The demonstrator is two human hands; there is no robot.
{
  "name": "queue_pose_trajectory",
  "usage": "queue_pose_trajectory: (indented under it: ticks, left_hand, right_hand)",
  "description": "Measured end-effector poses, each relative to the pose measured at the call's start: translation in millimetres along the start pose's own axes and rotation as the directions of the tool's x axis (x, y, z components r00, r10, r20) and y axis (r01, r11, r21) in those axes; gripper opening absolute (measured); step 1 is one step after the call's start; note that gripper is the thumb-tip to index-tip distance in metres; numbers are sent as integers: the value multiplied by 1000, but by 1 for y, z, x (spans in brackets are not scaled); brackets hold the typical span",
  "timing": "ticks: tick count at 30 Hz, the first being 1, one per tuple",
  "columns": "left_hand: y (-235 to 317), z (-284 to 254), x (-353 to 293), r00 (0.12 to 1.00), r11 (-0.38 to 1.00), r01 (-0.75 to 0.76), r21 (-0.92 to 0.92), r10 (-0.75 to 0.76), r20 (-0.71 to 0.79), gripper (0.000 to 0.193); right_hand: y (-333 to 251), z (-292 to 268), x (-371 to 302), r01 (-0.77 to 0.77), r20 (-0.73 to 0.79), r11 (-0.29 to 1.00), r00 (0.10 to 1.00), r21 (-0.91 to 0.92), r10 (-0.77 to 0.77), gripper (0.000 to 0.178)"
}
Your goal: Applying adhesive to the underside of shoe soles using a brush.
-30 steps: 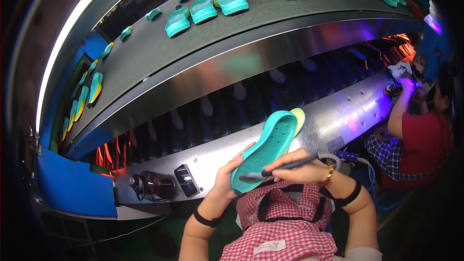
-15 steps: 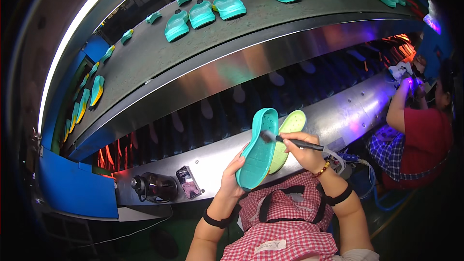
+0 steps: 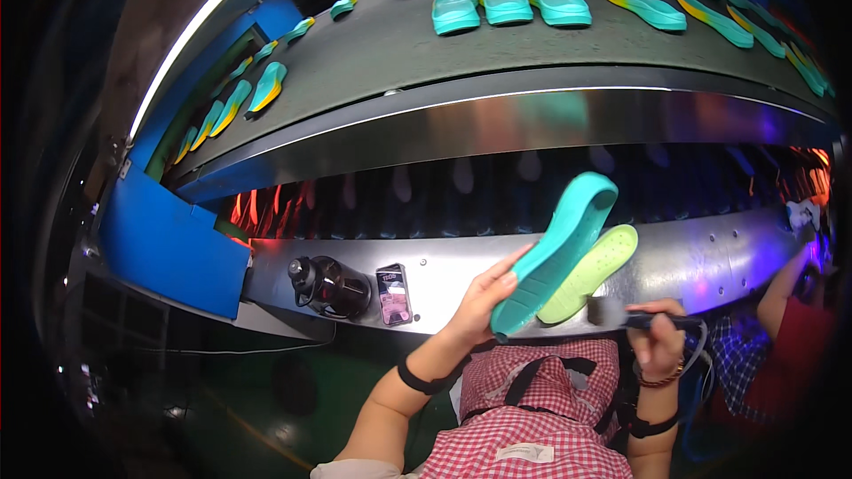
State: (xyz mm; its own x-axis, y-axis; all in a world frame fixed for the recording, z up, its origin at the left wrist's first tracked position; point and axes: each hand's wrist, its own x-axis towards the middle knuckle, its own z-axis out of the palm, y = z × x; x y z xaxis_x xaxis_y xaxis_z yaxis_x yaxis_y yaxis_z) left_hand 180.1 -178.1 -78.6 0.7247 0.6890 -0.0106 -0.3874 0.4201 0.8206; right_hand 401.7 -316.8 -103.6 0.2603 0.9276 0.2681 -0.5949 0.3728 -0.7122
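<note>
My left hand (image 3: 486, 300) is closed around the edge of a teal shoe sole (image 3: 561, 244), which it holds up at a tilt over the metal ledge. Just to the right of that sole is a light green sole (image 3: 596, 268) with small holes, partly covered by the teal one. Whether the green piece rests on the ledge or is held, I cannot tell. In my right hand (image 3: 658, 341) is a dark-handled brush (image 3: 608, 312), its blurred bristles pointing left, below the green sole and apart from the teal one.
Beyond the metal ledge (image 3: 461, 257), a dark conveyor belt (image 3: 373, 53) carries several teal-and-yellow soles (image 3: 506, 2). A dark bottle (image 3: 330, 287) and a phone (image 3: 393, 294) lie on the ledge at left. Another person's arm (image 3: 781, 288) shows at far right.
The brush has left the inside of the teal sole and moved right and down with my right hand. The teal sole has turned and leans further right. The whole view has swung left.
</note>
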Motion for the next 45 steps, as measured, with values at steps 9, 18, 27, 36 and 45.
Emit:
queue_pose_trajectory:
  ticks: [9,18,27,36,45]
  left_hand:
    - [194,-14,85,902,821,-407,-400,430,-37,59]
    - [211,-71,168,570,750,-563,348,657,-493,79]
    - [190,-35,227,858,-323,294,900,505,-99,86]
    - [183,-29,206,752,-579,268,770,626,208,36]
    - [157,-6,114,428,556,-657,510,831,-354,20]
  right_hand:
    - [18,-34,-6,-110,-267,987,954,118,139,17]
    - [25,-40,-8,-175,-389,974,895,143,218,16]
    - [44,-36,0,-164,-317,986,935,20,162,28]
    - [40,-34,-10,-211,-383,977,900,37,208,23]
    - [29,-47,-5,-118,-368,993,923,20,117,20]
